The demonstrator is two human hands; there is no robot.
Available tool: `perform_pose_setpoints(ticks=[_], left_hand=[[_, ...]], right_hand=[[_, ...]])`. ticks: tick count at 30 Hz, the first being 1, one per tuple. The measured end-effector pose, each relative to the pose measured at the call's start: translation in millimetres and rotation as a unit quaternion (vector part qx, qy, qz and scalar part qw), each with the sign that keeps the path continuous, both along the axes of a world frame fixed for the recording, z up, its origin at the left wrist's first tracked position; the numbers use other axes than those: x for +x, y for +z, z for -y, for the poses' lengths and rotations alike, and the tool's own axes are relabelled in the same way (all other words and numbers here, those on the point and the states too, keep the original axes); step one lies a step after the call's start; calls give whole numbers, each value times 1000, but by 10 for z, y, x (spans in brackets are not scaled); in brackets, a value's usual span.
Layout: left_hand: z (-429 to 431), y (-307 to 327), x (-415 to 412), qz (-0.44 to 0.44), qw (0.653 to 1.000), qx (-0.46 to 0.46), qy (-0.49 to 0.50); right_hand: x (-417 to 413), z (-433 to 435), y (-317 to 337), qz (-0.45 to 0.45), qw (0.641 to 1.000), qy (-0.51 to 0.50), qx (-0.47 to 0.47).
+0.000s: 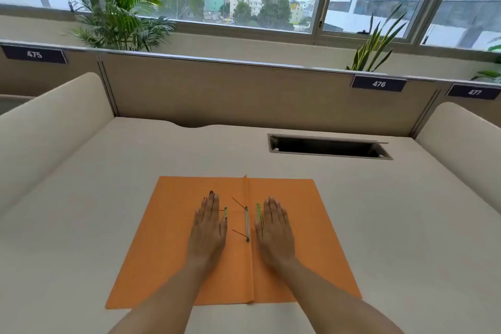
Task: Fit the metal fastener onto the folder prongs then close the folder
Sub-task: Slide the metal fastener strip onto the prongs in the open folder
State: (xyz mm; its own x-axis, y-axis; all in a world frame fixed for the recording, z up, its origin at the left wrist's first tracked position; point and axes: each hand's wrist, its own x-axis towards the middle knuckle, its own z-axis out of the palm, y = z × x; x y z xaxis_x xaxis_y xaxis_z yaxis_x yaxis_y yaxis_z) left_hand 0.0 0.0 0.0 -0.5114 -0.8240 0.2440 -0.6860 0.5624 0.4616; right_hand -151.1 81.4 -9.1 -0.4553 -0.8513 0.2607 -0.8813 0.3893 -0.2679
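Observation:
An orange folder point(168, 238) lies open and flat on the desk in front of me. Along its centre fold sits a metal bar point(247, 222) with two thin prongs point(238, 203) sticking up and leaning left. My left hand point(208, 228) rests palm down on the left leaf, fingers together, holding nothing. A small green-yellow metal strip point(225, 214) lies just beside its thumb. My right hand point(275, 228) rests palm down on the right leaf, also holding nothing. A second green-yellow strip point(259, 211) lies by its index finger.
The beige desk point(108, 184) has padded side dividers point(48, 122) left and right and a back partition. A rectangular cable slot point(328, 147) opens in the desk at the back right. Potted plants stand behind the partition under the windows.

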Motion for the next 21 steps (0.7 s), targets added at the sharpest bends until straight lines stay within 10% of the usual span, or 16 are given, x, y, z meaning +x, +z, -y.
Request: perform_pose_setpoints(ticks=[11, 21], left_hand=[[-155, -105, -118, 83, 995, 49, 8], [-207, -56, -213, 123, 987, 80, 68]], right_hand=[[57, -107, -2, 68, 994, -45, 78], [133, -156, -15, 34, 995, -80, -48]])
